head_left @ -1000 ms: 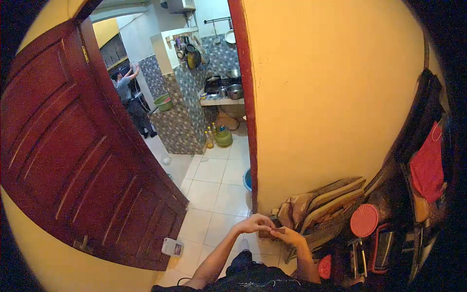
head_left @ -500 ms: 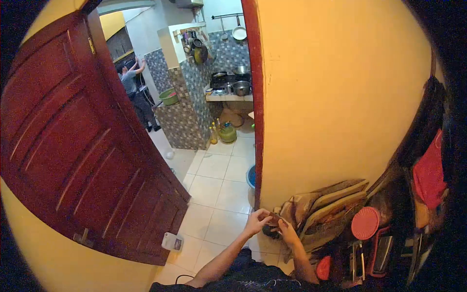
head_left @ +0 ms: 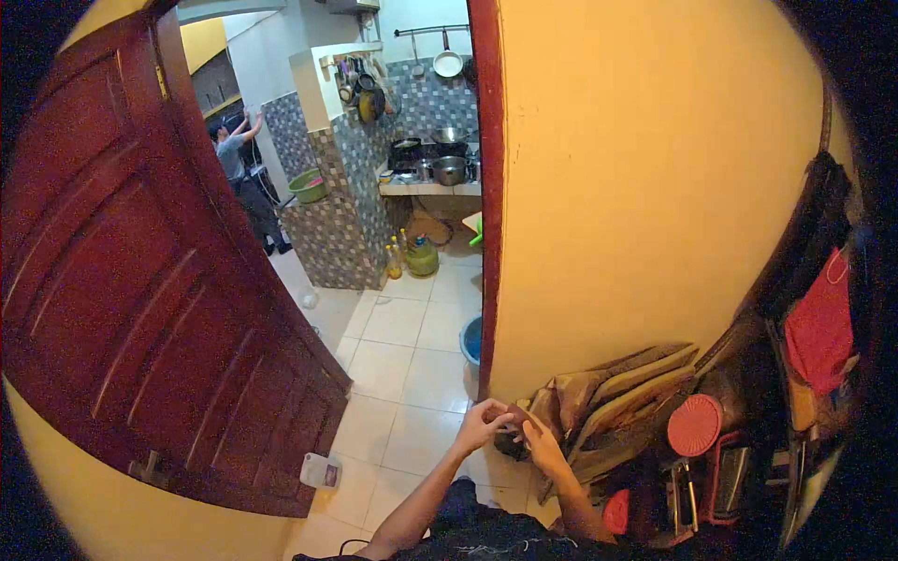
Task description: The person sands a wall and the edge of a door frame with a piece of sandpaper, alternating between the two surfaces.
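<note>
My left hand (head_left: 481, 426) and my right hand (head_left: 544, 447) are close together in front of me, low in the head view. Between their fingers is a small, flat, reddish-brown piece (head_left: 520, 417), too small to identify. The left thumb and fingers pinch its left end. On the other side, my right thumb lies along it, with the remaining fingers partly hidden beneath. Just beyond the hands, a stack of wooden boards (head_left: 629, 404) leans against the yellow wall.
A dark red door (head_left: 168, 271) stands open at left, with a white jerrycan (head_left: 321, 471) by its foot. Through the doorway are a green gas cylinder (head_left: 423, 257), a blue tub (head_left: 472, 340) and a person (head_left: 245, 178) with raised arms. A red round lid (head_left: 695, 425) sits right.
The view has shifted slightly, so the doorway and kitchen appear further left. Both hands still hold the brown piece, and my right thumb now lies further along it.
</note>
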The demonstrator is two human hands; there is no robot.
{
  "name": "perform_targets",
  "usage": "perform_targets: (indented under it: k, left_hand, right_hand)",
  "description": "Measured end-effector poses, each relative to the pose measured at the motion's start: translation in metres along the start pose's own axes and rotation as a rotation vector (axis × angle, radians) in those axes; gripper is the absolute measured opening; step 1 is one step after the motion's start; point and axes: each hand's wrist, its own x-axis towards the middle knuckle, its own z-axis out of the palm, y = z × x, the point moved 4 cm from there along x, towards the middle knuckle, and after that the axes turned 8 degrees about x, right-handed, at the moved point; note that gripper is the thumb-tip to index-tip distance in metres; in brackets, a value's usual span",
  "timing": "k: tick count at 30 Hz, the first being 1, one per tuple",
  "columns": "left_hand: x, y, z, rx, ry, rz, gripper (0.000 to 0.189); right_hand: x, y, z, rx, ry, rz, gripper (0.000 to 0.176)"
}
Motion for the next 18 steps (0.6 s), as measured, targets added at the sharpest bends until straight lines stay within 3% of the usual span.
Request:
perform_targets:
  k: [5, 7, 10, 12, 16, 17, 18]
  left_hand:
    - [-0.007, -0.024, 0.006, -0.036, -0.016, 0.021, 0.027]
    - [-0.006, -0.03, 0.005, 0.0, -0.012, 0.017, 0.027]
    - [-0.004, -0.028, 0.001, -0.042, 0.043, 0.014, 0.025]
    - [0.002, -0.021, -0.003, 0.156, 0.079, 0.012, 0.025]
    - [0.009, -0.014, -0.004, 0.188, 0.098, 0.027, 0.026]
    - [0.011, -0.017, -0.002, 0.159, 0.06, 0.039, 0.026]
    - [0.013, -0.019, 0.0, 0.13, 0.023, 0.05, 0.027]
  right_hand:
    - [0.009, 0.024, -0.013, 0.11, -0.027, 0.144, 0.047]
    - [0.016, 0.041, -0.016, 0.078, -0.09, 0.084, 0.047]
    - [0.003, -0.014, 0.007, 0.06, -0.212, 0.009, 0.051]
    - [0.006, -0.005, 0.006, 0.058, -0.244, -0.024, 0.054]
    - [0.012, -0.009, 0.002, 0.014, -0.291, -0.146, 0.059]
    - [0.012, -0.01, 0.0, 0.015, -0.292, -0.147, 0.059]
    - [0.013, -0.007, -0.003, 0.078, -0.239, -0.01, 0.055]
